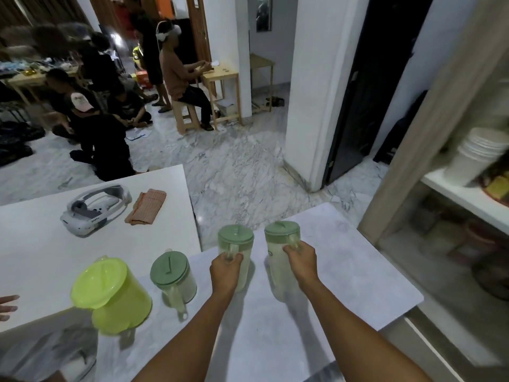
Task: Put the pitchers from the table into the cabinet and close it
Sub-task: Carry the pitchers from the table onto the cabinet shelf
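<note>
My left hand point(225, 268) grips the handle of a clear pitcher with a green lid point(235, 236). My right hand point(301, 261) grips the handle of a second green-lidded pitcher point(281, 230). Both pitchers hang upright just above the grey table point(358, 274). A third clear pitcher with a green lid point(173, 274) stands on the table to the left. A lime-yellow pitcher point(110, 295) stands left of that. The cabinet point(451, 188) is at the right, its inside showing.
A white table point(41, 249) at the left carries a white headset point(95, 209) and a folded orange cloth point(146, 206). White stacked cups point(476, 158) stand on the cabinet shelf. Another person's fingers point(7, 307) show at the left edge. Several people sit on the marble floor behind.
</note>
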